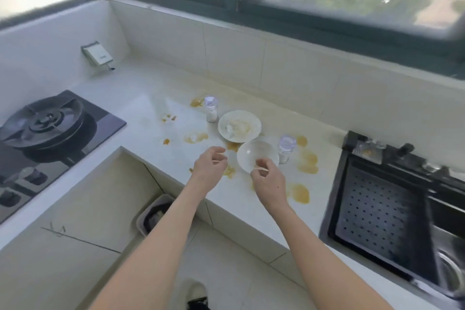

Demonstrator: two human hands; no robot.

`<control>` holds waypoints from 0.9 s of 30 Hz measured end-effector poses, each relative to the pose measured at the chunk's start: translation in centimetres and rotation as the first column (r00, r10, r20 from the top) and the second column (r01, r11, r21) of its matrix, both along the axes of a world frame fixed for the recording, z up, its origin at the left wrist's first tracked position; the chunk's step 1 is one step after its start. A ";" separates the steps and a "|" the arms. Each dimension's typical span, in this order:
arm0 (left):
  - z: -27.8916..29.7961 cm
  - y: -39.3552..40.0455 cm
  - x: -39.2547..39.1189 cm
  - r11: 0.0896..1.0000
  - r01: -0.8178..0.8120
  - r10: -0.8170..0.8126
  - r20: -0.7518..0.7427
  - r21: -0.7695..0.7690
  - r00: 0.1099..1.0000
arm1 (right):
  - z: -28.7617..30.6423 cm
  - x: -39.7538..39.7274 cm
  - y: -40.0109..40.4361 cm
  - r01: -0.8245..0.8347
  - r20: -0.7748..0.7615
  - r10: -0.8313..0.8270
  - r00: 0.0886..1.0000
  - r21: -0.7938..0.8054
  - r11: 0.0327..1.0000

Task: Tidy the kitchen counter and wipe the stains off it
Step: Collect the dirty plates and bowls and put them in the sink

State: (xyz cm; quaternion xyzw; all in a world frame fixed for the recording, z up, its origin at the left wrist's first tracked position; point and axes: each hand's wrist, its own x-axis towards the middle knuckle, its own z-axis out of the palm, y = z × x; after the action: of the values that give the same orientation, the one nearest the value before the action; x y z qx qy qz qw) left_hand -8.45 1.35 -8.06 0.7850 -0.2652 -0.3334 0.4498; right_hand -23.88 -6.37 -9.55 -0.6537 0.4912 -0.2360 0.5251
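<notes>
Several yellow-brown stains are spread over the white counter. An empty white bowl stands near the front edge. Behind it is a white plate holding a white lump of leftovers. One clear shaker stands left of the plate, and another shaker stands right of the bowl. My right hand is at the bowl's near rim, pinching a thin pale stick. My left hand hovers just left of the bowl, fingers curled in, with nothing visible in it.
A black gas stove fills the counter's left side. A dark sink with a perforated rack lies at the right. A grey bin stands on the floor below the counter's inner corner. A wall socket box is mounted at the back left.
</notes>
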 end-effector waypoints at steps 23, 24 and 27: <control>-11.8 -17.7 15.6 0.961 -0.057 0.169 -0.412 0.270 0.895 | -9.7 7.7 -8.5 0.501 -0.174 -0.471 0.865 0.242 0.831; -12.2 -18.1 16.0 0.961 -0.044 0.156 -0.403 0.274 0.902 | -9.4 8.2 -8.8 0.504 -0.133 -0.487 0.863 0.243 0.829; -13.3 -19.3 17.1 0.954 -0.008 0.121 -0.359 0.301 0.926 | -8.6 9.9 -10.4 0.524 -0.057 -0.530 0.846 0.266 0.809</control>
State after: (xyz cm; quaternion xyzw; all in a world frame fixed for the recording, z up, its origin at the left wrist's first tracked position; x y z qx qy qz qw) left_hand 8.61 -17.90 -21.32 0.7737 -0.0960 -0.4969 0.3812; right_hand -14.01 -16.80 -18.11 -0.4112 0.6755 -0.3091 0.5284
